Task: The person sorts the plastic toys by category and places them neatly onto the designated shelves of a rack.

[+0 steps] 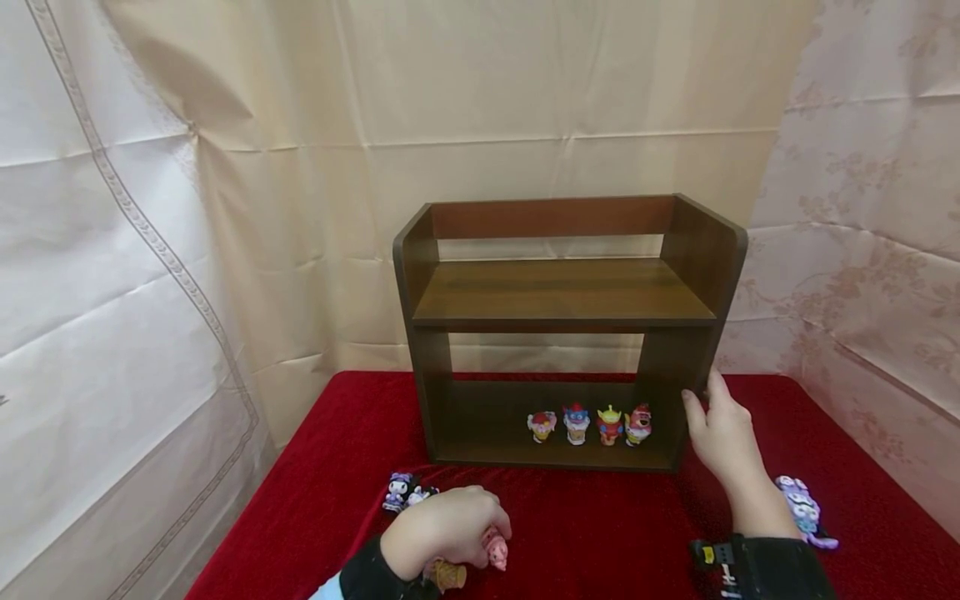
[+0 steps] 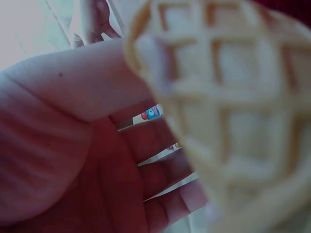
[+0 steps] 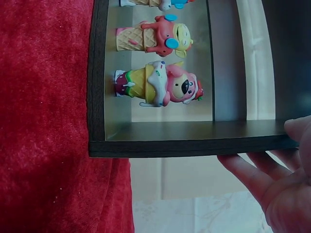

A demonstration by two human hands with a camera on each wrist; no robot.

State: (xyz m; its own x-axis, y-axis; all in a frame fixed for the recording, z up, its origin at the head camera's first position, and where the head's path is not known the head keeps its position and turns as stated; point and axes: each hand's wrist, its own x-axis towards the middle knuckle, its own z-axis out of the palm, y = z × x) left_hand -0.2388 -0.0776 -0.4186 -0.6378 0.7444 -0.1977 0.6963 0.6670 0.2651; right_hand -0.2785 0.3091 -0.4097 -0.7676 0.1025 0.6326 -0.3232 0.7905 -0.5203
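My left hand holds a figurine low over the red cloth, in front of the shelf. Its waffle-cone base and pink head stick out from under the fingers. In the left wrist view the cone fills the right side, blurred, with the thumb against it. My right hand grips the right side panel of a dark wooden two-tier shelf, thumb on the inner face and fingers outside. On the lower tier several cone figurines stand in a row, among them a pink bear figurine.
Two small dark-and-white figurines are beside the left wrist, partly covered. A purple-and-white figurine lies at the right, next to my right forearm. The red cloth covers the table, and curtains hang behind it.
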